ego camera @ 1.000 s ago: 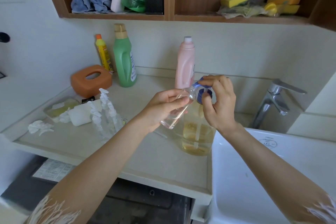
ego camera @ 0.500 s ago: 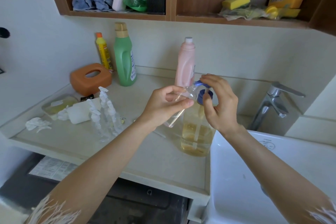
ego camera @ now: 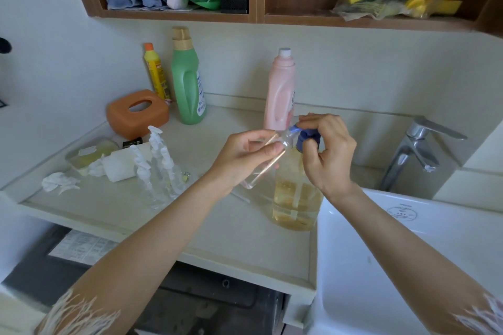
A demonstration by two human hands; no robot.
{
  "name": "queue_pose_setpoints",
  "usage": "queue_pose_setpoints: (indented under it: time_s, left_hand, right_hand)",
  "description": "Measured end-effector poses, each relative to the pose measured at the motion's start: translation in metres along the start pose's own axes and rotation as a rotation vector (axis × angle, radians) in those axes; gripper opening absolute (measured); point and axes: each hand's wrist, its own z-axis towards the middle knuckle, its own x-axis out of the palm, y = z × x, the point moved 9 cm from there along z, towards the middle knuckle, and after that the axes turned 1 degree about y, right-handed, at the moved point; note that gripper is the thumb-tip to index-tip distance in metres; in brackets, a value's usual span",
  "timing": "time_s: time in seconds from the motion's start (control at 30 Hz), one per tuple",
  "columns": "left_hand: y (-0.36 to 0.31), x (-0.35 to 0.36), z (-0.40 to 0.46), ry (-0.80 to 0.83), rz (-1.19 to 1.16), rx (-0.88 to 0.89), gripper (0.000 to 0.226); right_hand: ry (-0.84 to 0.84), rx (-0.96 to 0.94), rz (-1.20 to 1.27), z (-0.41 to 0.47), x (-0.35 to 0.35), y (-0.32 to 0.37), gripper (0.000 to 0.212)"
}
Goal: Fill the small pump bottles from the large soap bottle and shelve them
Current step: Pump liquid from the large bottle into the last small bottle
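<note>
Pinching tilted clear small bottle (ego camera: 262, 168), left hand (ego camera: 245, 158); right hand (ego camera: 326, 155) gripping amber-filled soap bottle (ego camera: 295, 198) pump

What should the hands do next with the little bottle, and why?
Probably press the blue pump head down. The left hand holds the small clear bottle tilted, its mouth at the spout; the right hand sits on the pump of the large soap bottle.
</note>
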Motion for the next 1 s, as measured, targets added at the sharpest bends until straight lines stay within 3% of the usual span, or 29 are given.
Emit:
queue_pose_setpoints:
  time_s: [0.13,0.43,0.73,0.87,1.0]
  left_hand:
    - [-0.002,0.007,0.0,0.028,-0.075,-0.068,0.041]
    - [0.011,0.008,0.005,0.068,-0.108,-0.173,0.018]
    - [0.019,0.003,0.004,0.044,-0.142,-0.188,0.007]
    - [0.023,0.006,0.002,0.047,-0.16,-0.209,0.019]
    - [0.02,0.007,0.0,0.042,-0.159,-0.201,0.015]
  right_hand:
    - [0.066,0.008,-0.002,0.015,-0.005,0.001,0.031]
    - [0.121,-0.037,-0.022,0.008,-0.007,0.001,0.033]
    - [0.009,-0.038,0.033,-0.001,-0.003,-0.003,0.035]
    - [-0.019,-0.041,0.022,-0.004,-0.004,-0.005,0.033]
    - [-0.011,-0.033,0.023,-0.005,-0.005,-0.005,0.034]
